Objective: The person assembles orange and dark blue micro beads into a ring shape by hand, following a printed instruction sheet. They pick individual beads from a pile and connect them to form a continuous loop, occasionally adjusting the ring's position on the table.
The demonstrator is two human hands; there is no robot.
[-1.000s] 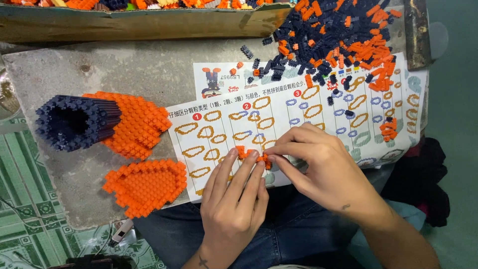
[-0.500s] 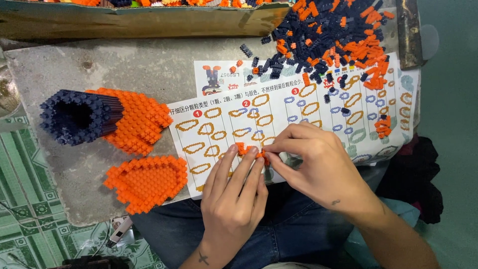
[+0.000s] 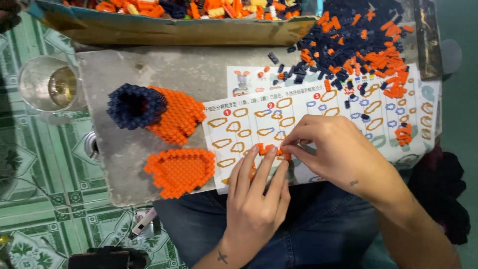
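Both hands stay pinching one small orange piece (image 3: 269, 149).

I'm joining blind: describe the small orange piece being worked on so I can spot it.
Start at the grey board on the lap, then the instruction sheet on its right half. At its lower edge both hands' fingertips meet on the short orange brick strip, smaller than either orange build to the left.

one head camera looks steeply down, close.

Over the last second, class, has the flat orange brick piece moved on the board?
No. The flat orange brick piece sits below the orange-and-navy model, beside the instruction sheet's left edge, as before; only the camera shifted.
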